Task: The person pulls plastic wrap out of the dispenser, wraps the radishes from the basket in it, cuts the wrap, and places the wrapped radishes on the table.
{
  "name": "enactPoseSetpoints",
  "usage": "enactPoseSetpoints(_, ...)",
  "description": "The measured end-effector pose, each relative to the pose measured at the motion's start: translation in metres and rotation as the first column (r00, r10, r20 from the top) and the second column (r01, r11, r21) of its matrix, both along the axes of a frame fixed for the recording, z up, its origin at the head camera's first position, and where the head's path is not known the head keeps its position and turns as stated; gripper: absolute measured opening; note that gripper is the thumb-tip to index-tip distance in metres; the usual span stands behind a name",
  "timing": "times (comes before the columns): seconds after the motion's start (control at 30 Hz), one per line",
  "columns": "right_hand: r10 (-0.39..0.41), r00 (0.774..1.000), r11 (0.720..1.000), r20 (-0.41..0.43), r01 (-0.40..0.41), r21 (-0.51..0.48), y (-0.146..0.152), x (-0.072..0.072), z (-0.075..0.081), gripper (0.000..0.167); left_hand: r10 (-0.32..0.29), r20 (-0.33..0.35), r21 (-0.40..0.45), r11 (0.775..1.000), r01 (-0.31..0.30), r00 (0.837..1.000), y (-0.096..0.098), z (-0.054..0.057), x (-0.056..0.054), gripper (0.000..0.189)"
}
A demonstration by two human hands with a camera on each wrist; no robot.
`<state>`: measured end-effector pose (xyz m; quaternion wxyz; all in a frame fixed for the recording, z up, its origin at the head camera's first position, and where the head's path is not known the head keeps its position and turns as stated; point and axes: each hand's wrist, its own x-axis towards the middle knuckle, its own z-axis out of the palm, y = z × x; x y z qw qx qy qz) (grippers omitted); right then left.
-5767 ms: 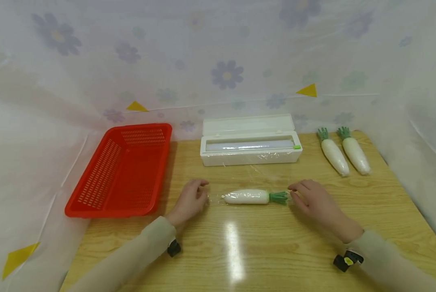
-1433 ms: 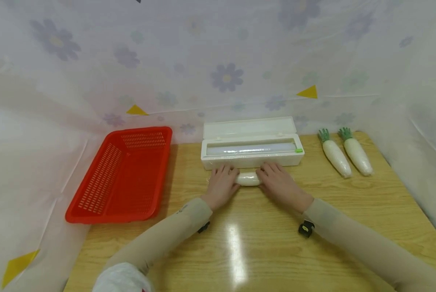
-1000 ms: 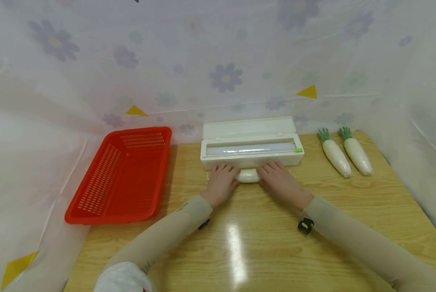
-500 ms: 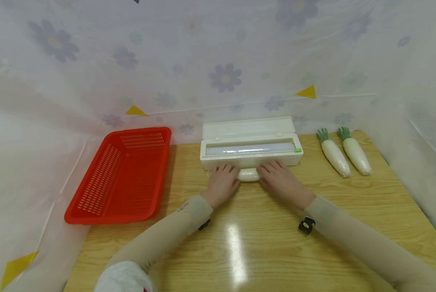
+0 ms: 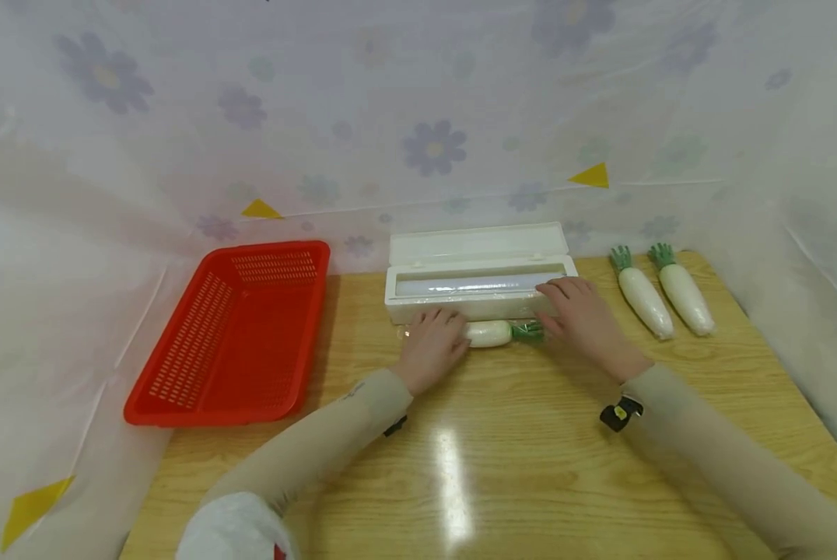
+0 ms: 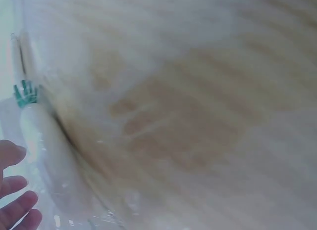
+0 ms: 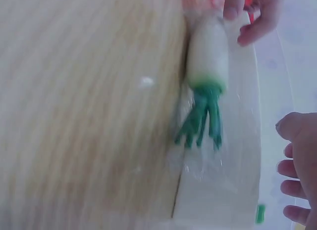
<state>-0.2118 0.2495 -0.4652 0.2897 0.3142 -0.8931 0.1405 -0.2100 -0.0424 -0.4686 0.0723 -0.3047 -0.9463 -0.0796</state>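
Note:
A white radish (image 5: 490, 334) with green leaves lies in clear cling film along the front of a white cling film box (image 5: 471, 309). My left hand (image 5: 431, 350) is over the radish's left end; in the left wrist view its loosely bent fingers (image 6: 20, 205) are right beside the radish (image 6: 52, 156). My right hand (image 5: 588, 323) hovers at the box's right end with nothing in its fingers, and in the right wrist view a green slider (image 7: 261, 213) shows near it. The box lid is up, and a roll of film (image 5: 471, 285) lies inside.
A red plastic basket (image 5: 250, 342) stands on the left of the wooden table (image 5: 530, 467). Two wrapped radishes (image 5: 644, 302) lie at the back right. A flowered sheet (image 5: 348, 140) hangs behind the table.
The wrapped radish has gone from mid-table back to the box's front. In the last half second my right hand has left it and moved right, uncovering the leaves; my left hand stays near it.

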Motion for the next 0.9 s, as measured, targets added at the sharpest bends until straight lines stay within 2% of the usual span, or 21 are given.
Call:
enactPoseSetpoints(0.1,-0.051,0.998,0.998,0.019,0.052,-0.043,0.016,-0.007,0.003,0.047,-0.008,0.013,-0.012,1.000,0.008,1.000,0.013,0.011,-0.003,0.037)
enactPoseSetpoints(0.23,-0.129,0.988,0.989,0.088,0.134,-0.055,0.032,-0.012,0.002,0.057,-0.030,0.014,-0.021,0.999,0.030,0.999,0.033,0.023,-0.008,0.037)
enactPoseSetpoints(0.33,-0.150,0.982,0.986,0.113,0.158,-0.059,0.040,-0.013,-0.003,0.063,-0.054,0.012,-0.018,0.998,0.054,0.998,0.049,0.030,-0.011,0.036)
enactPoseSetpoints(0.43,-0.146,0.984,0.986,0.097,0.153,-0.067,0.045,-0.014,-0.009,0.067,-0.081,0.021,0.000,0.997,0.081,0.996,0.064,0.034,-0.014,0.036)
enactPoseSetpoints(0.5,-0.145,0.985,0.986,0.093,0.152,-0.072,0.049,-0.015,-0.013,0.068,-0.092,0.033,0.017,0.996,0.091,0.995,0.074,0.035,-0.016,0.036)
enactPoseSetpoints(0.57,-0.150,0.978,0.984,0.145,0.162,-0.070,0.051,-0.015,-0.017,0.071,-0.092,0.051,0.036,0.995,0.091,0.994,0.083,0.035,-0.020,0.037)
enactPoseSetpoints(0.73,-0.191,0.922,0.977,0.336,0.212,-0.028,0.055,-0.017,-0.022,0.080,-0.068,0.111,0.076,0.995,0.060,0.992,0.107,0.032,-0.028,0.037)
enactPoseSetpoints(0.8,-0.198,0.913,0.976,0.357,0.219,-0.018,0.056,-0.018,-0.023,0.080,-0.060,0.121,0.083,0.995,0.050,0.991,0.117,0.031,-0.032,0.038)
enactPoseSetpoints(0.9,-0.191,0.914,0.975,0.359,0.218,-0.035,0.059,-0.021,-0.025,0.079,-0.047,0.132,0.079,0.996,0.037,0.990,0.130,0.029,-0.035,0.041)
